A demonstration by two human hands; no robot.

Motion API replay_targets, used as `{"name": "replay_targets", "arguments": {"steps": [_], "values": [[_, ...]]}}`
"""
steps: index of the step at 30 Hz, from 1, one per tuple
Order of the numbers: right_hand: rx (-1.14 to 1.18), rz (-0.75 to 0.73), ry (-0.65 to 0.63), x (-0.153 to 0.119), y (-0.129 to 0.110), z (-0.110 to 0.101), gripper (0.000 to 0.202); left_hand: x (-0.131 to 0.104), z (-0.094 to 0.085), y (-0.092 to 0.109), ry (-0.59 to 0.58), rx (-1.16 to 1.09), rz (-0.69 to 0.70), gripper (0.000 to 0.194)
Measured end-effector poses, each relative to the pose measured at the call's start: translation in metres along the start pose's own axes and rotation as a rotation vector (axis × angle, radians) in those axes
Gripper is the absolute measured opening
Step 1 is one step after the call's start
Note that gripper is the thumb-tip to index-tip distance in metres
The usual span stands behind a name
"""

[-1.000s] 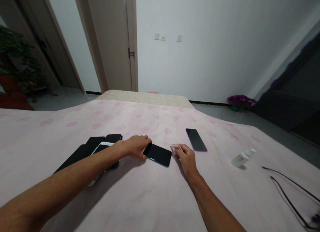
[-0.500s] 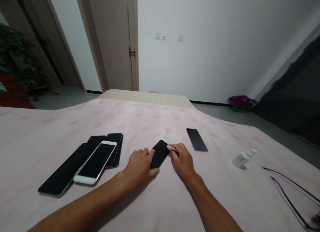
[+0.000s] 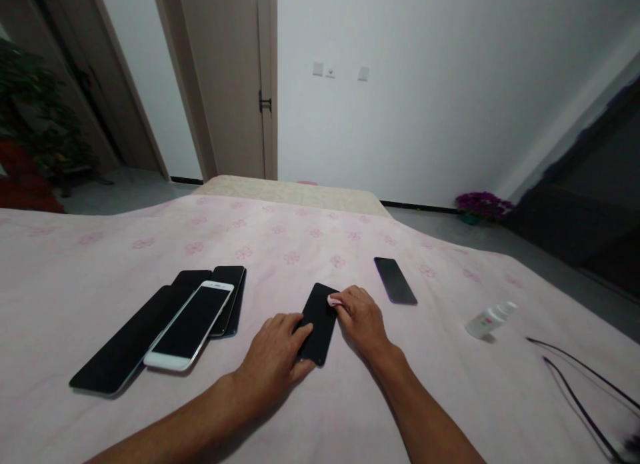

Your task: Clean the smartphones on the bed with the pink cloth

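Note:
A black phone [image 3: 319,324] lies face up on the pink flowered sheet in front of me. My left hand [image 3: 277,349] grips its left edge and lower corner, thumb near the bottom and fingers along the side. In my right hand [image 3: 361,316] a small pinkish-white cloth [image 3: 334,301] is pinched, mostly hidden by the fingers. It touches the screen near the upper right edge. To the left, a white-framed phone [image 3: 190,325] rests partly on several dark phones [image 3: 133,341]. Another dark phone [image 3: 395,281] lies apart, beyond my right hand.
On the right, a small white bottle [image 3: 487,321] lies on its side, with a thin black cable [image 3: 575,397] nearer me. The flowered sheet [image 3: 280,231] covers the surface. Purple flowers [image 3: 483,204] stand on the floor by the wall, and a leafy plant [image 3: 35,111] is at far left.
The phone under my hands has turned more upright in view, its lower end swinging toward me. My left hand has shifted slightly down with it; the cloth has moved slightly left onto the screen.

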State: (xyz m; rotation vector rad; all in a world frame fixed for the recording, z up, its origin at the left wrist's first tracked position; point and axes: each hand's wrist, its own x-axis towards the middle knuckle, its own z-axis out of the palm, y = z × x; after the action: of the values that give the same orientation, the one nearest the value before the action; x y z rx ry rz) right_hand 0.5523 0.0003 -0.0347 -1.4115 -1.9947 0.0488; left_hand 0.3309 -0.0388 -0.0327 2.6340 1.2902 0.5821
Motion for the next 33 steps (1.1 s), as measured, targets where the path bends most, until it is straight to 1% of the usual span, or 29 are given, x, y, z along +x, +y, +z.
{"name": "replay_targets", "arguments": {"steps": [3, 5, 9, 11, 13, 16, 20, 24, 28, 31, 33], "values": [[-0.108, 0.044, 0.012, 0.009, -0.002, 0.004, 0.014, 0.000, 0.003, 0.000, 0.018, 0.012, 0.040, 0.050], [-0.138, 0.041, -0.013, 0.013, -0.006, 0.005, 0.014, -0.001, 0.004, 0.000, 0.020, 0.014, 0.063, 0.050], [-0.081, -0.056, -0.158, 0.018, -0.012, 0.001, 0.016, -0.002, 0.007, -0.001, -0.008, 0.026, 0.059, 0.049], [-0.097, -0.050, -0.199, 0.021, -0.011, -0.002, 0.017, -0.001, 0.007, 0.000, -0.021, 0.041, 0.053, 0.050], [-0.161, 0.004, -0.182, 0.026, -0.009, -0.002, 0.016, -0.001, 0.008, 0.001, -0.027, 0.054, 0.052, 0.053], [-0.232, 0.058, -0.131, 0.034, -0.007, 0.005, 0.016, -0.001, 0.009, 0.002, -0.029, 0.072, 0.053, 0.052], [-0.175, 0.015, -0.113, 0.034, -0.013, 0.016, 0.017, -0.001, 0.010, 0.003, -0.028, 0.099, 0.067, 0.051], [-0.107, -0.051, -0.152, 0.026, -0.017, 0.014, 0.019, -0.002, 0.009, 0.003, -0.030, 0.111, 0.076, 0.051], [-0.169, -0.012, -0.109, 0.022, -0.015, 0.010, 0.019, -0.002, 0.011, 0.001, -0.020, 0.123, 0.096, 0.051], [-0.228, 0.023, -0.076, 0.023, -0.015, 0.013, 0.018, -0.003, 0.013, 0.001, 0.004, 0.124, 0.103, 0.049], [-0.208, 0.017, -0.078, 0.024, -0.018, 0.017, 0.018, -0.003, 0.013, 0.000, 0.004, 0.125, 0.102, 0.049]]}}
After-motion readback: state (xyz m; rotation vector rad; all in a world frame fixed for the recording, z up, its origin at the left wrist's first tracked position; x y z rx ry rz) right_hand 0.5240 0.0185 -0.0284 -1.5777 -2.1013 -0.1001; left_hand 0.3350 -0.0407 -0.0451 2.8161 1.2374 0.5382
